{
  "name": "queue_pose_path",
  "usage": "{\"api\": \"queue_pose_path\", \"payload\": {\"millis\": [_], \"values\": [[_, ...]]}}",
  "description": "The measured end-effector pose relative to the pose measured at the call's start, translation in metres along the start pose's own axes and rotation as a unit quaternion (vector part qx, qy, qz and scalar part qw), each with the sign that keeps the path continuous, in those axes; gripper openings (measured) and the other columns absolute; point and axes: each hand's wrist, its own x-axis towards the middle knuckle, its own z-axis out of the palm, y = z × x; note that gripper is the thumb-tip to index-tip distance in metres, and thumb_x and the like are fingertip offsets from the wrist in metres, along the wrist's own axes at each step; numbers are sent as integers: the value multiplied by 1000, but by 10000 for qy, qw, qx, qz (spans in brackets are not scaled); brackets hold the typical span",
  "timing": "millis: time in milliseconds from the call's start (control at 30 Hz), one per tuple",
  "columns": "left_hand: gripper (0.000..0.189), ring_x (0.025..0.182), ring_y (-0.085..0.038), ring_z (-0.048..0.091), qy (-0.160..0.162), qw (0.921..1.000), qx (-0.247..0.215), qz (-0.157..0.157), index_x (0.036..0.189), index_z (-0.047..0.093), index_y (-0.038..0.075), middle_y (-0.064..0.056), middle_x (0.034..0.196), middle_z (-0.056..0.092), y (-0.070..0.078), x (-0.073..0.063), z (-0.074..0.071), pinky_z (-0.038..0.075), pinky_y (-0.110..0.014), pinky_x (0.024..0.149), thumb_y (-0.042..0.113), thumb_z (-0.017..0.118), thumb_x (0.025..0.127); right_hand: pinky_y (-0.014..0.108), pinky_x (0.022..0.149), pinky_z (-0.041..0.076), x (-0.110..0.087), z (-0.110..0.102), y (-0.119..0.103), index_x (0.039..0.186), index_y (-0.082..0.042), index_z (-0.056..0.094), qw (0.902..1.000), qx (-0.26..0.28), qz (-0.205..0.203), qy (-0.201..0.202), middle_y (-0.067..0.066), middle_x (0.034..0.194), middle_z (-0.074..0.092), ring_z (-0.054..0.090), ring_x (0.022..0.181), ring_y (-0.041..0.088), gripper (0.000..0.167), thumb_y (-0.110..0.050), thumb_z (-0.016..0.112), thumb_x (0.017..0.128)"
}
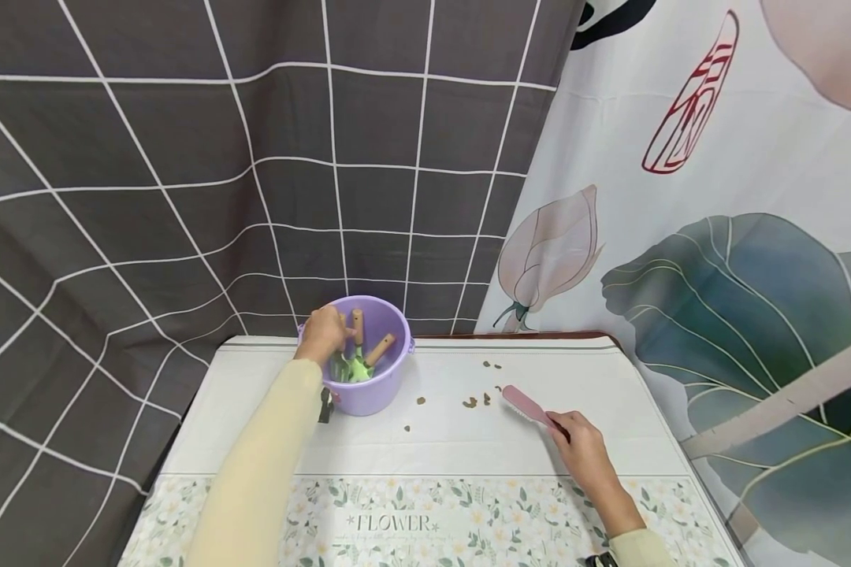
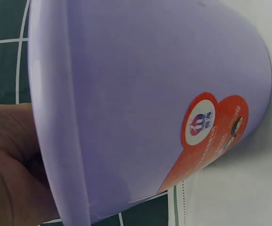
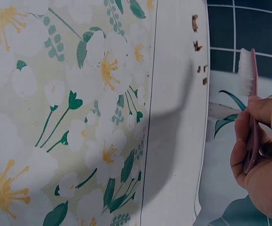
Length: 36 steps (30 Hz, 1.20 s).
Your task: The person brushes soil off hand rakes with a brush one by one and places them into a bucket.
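Observation:
My right hand grips the handle of a pink brush with white bristles, held over the right side of the table. In the right wrist view, curled fingers and thumb surround its handle, and the bristles face left. My left hand is at the left rim of a purple bucket, its fingers over the opening. Inside stand small green garden tools with wooden handles. Whether the left fingers hold one is unclear; the bucket wall hides them in the left wrist view.
Several brown crumbs lie scattered on the white table cover between bucket and brush. A dark clip-like object is by the bucket's left side. A grey checked curtain and a floral curtain hang behind the table.

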Motion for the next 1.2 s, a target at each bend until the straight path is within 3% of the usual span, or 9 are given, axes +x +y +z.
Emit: {"api": "queue_pose_path", "payload": {"millis": [133, 300, 433, 533, 667, 733, 900, 1033, 1200], "values": [[27, 79, -29, 65, -224, 9996, -111, 129, 74, 65, 6, -14, 85, 69, 1, 0, -1, 59, -36, 73, 22, 79, 90, 41, 71, 61, 0, 2, 1, 120, 0, 74, 10000, -23, -51, 71, 13, 101, 68, 68, 87, 24, 28, -3, 75, 92], [25, 61, -19, 60, -637, 9960, -564, 273, 81, 72, 2, -5, 66, 65, 1, -1, -2, 51, -26, 56, 19, 63, 97, 41, 70, 61, 0, 1, 2, 119, 1, 74, 10000, -5, -50, 35, 13, 101, 68, 68, 86, 23, 29, -2, 76, 91], [45, 57, -15, 59, -858, 9924, -750, 472, 89, 77, -1, -8, 61, 68, 1, 0, -2, 46, -24, 54, 27, 46, 106, 41, 70, 61, 0, 0, 1, 119, 1, 74, 9999, -32, -67, 67, 13, 101, 68, 68, 87, 24, 29, -3, 76, 91], [57, 55, -15, 57, -844, 9917, -757, 608, 89, 76, -2, -13, 65, 71, 2, 0, -1, 44, -24, 51, 33, 37, 111, 41, 69, 60, 0, 0, 1, 118, 1, 74, 9997, -79, -146, 169, 13, 99, 69, 68, 86, 24, 28, -2, 77, 90], [53, 56, -17, 61, -736, 9920, -919, 452, 90, 75, -4, -16, 75, 75, 4, 0, 1, 45, -22, 47, 31, 41, 110, 39, 67, 60, 0, 0, 1, 116, 1, 75, 9994, -92, -244, 245, 13, 98, 69, 68, 84, 25, 28, -1, 78, 88], [41, 60, -19, 64, -614, 9930, -934, 381, 90, 74, -5, -17, 82, 76, 4, 0, 2, 48, -23, 48, 22, 48, 107, 40, 68, 61, 0, -1, 0, 116, 1, 75, 9994, -91, -233, 227, 13, 98, 69, 69, 85, 26, 28, -1, 78, 89], [13, 77, -28, 66, -33, 9978, -628, 209, 84, 70, -1, -22, 98, 73, 2, 2, 7, 55, -31, 62, 7, 63, 93, 42, 72, 61, 1, -1, 0, 119, 0, 74, 9999, -103, -60, 79, 13, 100, 69, 69, 88, 25, 29, -3, 77, 91], [19, 91, -34, 68, 302, 9983, -492, 120, 78, 64, 3, -26, 106, 72, 1, 6, 9, 59, -42, 77, 11, 65, 95, 43, 74, 62, 1, -1, 0, 120, 0, 74, 10000, -92, 14, -5, 14, 102, 69, 69, 90, 26, 30, -4, 76, 91], [24, 94, -37, 70, 355, 9982, -475, 113, 74, 61, 5, -27, 106, 72, 1, 9, 11, 59, -47, 85, 13, 67, 95, 42, 73, 62, 0, -2, 1, 120, 1, 74, 9999, -78, 60, -58, 13, 102, 69, 69, 89, 25, 29, -3, 76, 91]]}}
